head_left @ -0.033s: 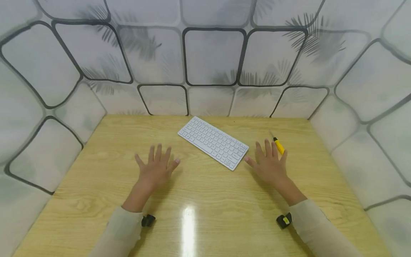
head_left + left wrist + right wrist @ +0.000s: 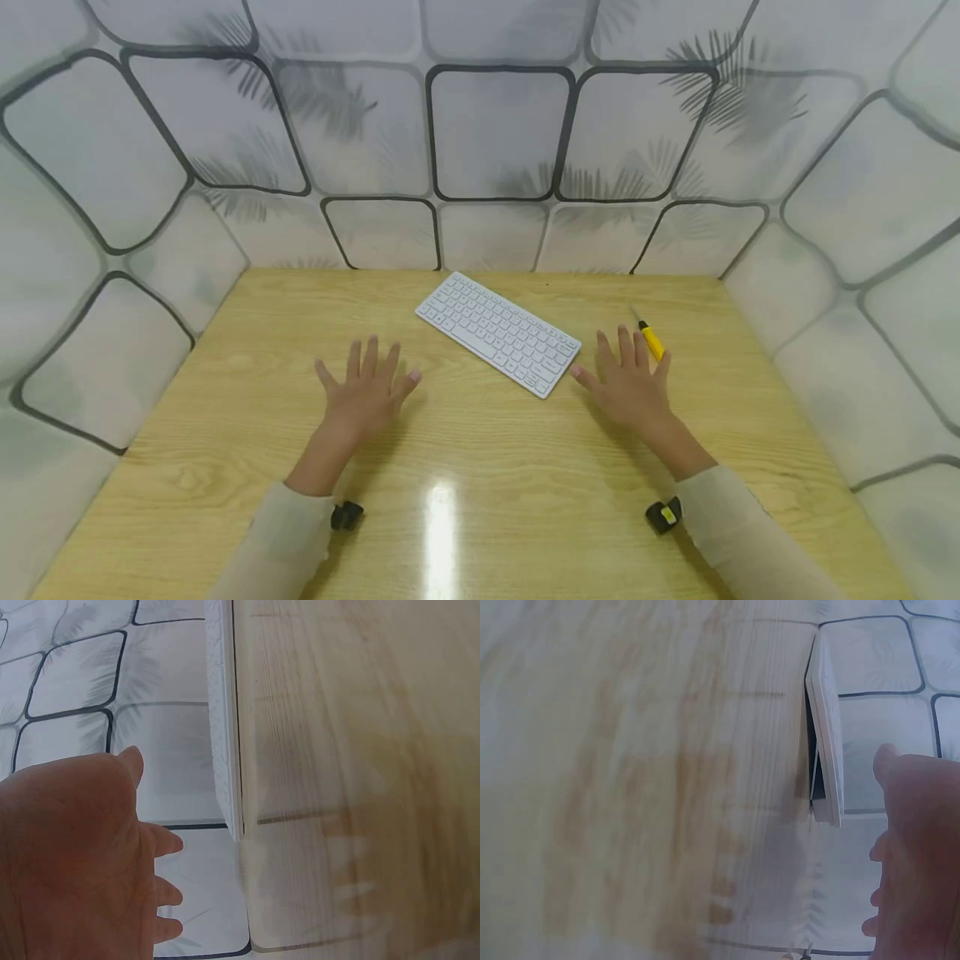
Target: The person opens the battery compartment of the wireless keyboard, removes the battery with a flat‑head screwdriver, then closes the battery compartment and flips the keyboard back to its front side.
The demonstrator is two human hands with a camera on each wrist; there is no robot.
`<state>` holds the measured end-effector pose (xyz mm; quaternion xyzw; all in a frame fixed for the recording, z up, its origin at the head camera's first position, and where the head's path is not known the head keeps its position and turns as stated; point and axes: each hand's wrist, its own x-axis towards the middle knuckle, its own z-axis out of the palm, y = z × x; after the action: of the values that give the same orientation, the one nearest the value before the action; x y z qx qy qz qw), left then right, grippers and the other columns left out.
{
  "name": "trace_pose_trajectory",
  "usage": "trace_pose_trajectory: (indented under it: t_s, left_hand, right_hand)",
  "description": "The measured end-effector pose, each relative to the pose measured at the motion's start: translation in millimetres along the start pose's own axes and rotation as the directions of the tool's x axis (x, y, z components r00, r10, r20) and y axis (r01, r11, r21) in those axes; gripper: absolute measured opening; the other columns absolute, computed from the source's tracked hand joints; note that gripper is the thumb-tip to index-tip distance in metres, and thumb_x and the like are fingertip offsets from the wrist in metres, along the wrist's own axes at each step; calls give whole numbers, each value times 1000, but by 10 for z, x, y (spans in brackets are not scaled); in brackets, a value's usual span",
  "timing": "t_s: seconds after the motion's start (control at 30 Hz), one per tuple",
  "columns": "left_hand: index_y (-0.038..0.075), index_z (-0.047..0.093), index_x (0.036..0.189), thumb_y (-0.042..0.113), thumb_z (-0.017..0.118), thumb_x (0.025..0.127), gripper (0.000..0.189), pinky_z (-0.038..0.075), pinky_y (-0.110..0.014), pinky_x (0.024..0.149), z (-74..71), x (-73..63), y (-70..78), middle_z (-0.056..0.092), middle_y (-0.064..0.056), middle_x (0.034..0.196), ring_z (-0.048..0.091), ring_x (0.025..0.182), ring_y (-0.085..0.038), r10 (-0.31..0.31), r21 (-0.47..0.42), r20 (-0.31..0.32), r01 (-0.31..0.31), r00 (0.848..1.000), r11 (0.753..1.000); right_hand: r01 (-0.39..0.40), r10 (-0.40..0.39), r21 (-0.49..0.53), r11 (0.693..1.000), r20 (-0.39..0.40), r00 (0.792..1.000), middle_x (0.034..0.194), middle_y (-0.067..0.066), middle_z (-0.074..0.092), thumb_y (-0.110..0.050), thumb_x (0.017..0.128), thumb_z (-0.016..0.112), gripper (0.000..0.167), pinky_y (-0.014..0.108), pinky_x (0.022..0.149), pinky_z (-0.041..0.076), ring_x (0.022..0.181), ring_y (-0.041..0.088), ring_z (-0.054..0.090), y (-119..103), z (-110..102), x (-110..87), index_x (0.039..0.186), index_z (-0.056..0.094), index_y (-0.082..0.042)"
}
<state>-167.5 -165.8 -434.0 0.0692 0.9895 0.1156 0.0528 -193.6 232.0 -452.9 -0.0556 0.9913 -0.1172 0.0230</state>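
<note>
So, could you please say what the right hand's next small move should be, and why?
I'd perhaps ease the right hand to the right end of the keyboard: the hand appears close beside it in the head view, its fingers are spread and hold nothing, and the keyboard lies askew.

**One high view, two low ones turned sideways**

From the head we look forward and down across the tabletop [image 2: 517, 475], well above the keyboard [image 2: 498, 333]. From the left wrist we look forward, low along the surface, with the left hand [image 2: 362, 402] close in view; from the right wrist we look likewise past the right hand [image 2: 632, 389]. Both wrist views share the keyboard, nearly edge-on, and the patterned wall [image 2: 498, 133], which our head view also takes in.
</note>
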Motion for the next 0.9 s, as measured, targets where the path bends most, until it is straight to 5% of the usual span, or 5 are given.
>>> trace_pose_trajectory:
  t_s: [0.57,0.9]
  left_hand:
    - [13,17,163,64,21,104,78,-10,-82,106,-35,37,13,5,-23,168,0,154,-46,16,0,-6,-16,1000,1000]
    - [12,22,161,59,29,106,73,5,-76,114,-29,242,7,9,-23,167,5,154,-44,75,-59,-63,-79,995,995]
  right_hand:
    - [18,-18,6,1000,-52,998,166,26,7,-67,101,37,86,78,111,-6,153,49,1,-51,-39,9,161,19,-8]
    - [15,-5,122,992,-85,996,162,30,17,-58,104,39,78,73,115,14,147,53,18,-107,-14,37,159,26,-4]
